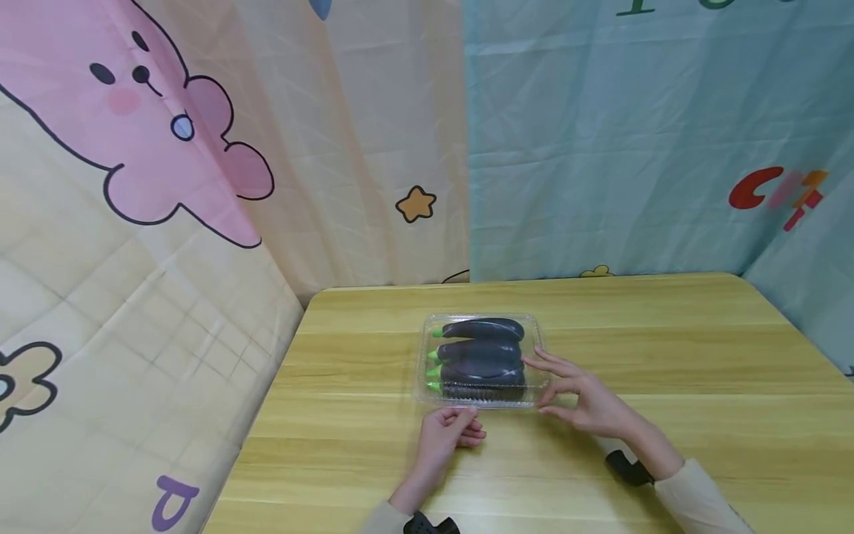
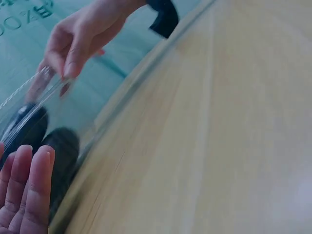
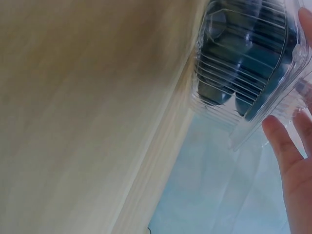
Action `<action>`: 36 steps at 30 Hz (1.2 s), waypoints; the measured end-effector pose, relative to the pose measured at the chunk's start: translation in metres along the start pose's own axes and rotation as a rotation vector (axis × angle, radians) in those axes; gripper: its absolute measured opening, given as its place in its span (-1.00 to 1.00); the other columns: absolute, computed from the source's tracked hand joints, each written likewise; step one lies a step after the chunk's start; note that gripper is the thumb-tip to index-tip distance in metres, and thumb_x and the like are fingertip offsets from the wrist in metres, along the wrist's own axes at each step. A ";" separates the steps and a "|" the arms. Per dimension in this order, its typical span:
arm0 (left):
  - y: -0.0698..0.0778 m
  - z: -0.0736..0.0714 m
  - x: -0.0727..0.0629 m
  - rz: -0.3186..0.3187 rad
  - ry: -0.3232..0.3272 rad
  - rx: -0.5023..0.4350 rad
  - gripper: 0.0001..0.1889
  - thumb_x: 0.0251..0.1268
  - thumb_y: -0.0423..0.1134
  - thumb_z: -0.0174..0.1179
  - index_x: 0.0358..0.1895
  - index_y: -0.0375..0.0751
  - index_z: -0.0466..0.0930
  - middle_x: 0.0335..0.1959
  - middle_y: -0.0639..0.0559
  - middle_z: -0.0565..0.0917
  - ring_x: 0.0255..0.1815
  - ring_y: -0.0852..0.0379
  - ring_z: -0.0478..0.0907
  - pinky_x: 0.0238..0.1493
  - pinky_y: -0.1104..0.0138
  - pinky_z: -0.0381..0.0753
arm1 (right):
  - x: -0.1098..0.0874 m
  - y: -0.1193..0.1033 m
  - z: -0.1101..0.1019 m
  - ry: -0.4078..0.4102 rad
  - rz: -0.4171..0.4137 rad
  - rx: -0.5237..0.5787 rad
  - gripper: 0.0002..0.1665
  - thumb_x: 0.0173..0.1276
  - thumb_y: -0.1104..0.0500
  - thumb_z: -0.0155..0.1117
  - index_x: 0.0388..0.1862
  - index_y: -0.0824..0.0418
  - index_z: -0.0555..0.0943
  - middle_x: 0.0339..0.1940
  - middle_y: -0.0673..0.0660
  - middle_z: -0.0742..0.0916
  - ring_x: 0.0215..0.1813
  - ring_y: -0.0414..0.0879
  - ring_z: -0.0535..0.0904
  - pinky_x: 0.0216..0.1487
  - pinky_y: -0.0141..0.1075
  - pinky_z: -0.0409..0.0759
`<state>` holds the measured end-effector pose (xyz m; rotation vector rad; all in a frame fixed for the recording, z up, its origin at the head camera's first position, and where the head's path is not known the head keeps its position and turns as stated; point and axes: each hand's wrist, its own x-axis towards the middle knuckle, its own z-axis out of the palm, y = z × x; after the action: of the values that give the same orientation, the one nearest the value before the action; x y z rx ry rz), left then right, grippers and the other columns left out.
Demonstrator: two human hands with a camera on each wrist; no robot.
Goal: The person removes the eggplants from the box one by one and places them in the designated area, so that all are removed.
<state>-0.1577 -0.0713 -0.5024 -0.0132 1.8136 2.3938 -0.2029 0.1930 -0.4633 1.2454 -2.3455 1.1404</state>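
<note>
A clear plastic box stands on the table with several dark purple eggplants inside, their green stem ends to the left. My right hand is at the box's right front corner, where thumb and forefinger pinch the rim and the other fingers reach along the right side. At the front edge, my left hand has its thumb by the rim, with the fingers loosely bent below it. The left wrist view shows those left fingers fairly straight in front of the box, not wrapped round anything.
The box is on a light wood-grain table. Behind the table hang a beige and a blue printed cloth, and another patterned cloth runs along the left side. Each wrist wears a black strap.
</note>
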 end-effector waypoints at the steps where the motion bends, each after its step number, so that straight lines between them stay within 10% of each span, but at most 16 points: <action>1: -0.001 0.005 0.001 0.001 -0.019 0.019 -0.70 0.33 -0.33 0.17 -0.21 -0.64 0.54 -0.49 -0.21 0.68 -0.50 0.09 0.67 -0.42 0.27 0.69 | 0.000 0.000 0.000 0.003 -0.001 0.008 -0.71 -0.03 0.32 0.53 -0.46 -0.06 0.66 0.30 0.23 0.48 0.40 0.25 0.18 0.40 -0.34 -0.04; 12: -0.017 0.047 0.012 0.008 -0.140 0.054 -0.72 0.30 -0.33 0.21 -0.15 -0.59 0.60 -0.35 -0.31 0.69 -0.43 -0.01 0.70 -0.44 0.28 0.69 | 0.001 0.003 -0.001 -0.036 0.046 0.035 -0.86 0.13 0.20 0.46 -0.50 -0.02 0.66 0.29 0.22 0.50 0.41 0.21 0.17 0.36 -0.50 0.00; 36: -0.025 0.070 0.016 0.147 -0.004 0.084 -0.83 0.20 -0.36 0.29 -0.28 -0.47 0.68 -0.41 -0.21 0.71 -0.48 -0.10 0.69 -0.65 0.38 0.62 | -0.003 0.001 0.008 0.057 -0.031 -0.144 -0.88 0.27 0.16 0.31 -0.40 -0.01 0.53 0.28 0.26 0.49 0.33 0.26 0.29 0.36 -0.29 0.18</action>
<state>-0.1654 0.0043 -0.5085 0.1388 1.9758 2.4079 -0.2009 0.1892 -0.4699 1.1793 -2.3136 0.9649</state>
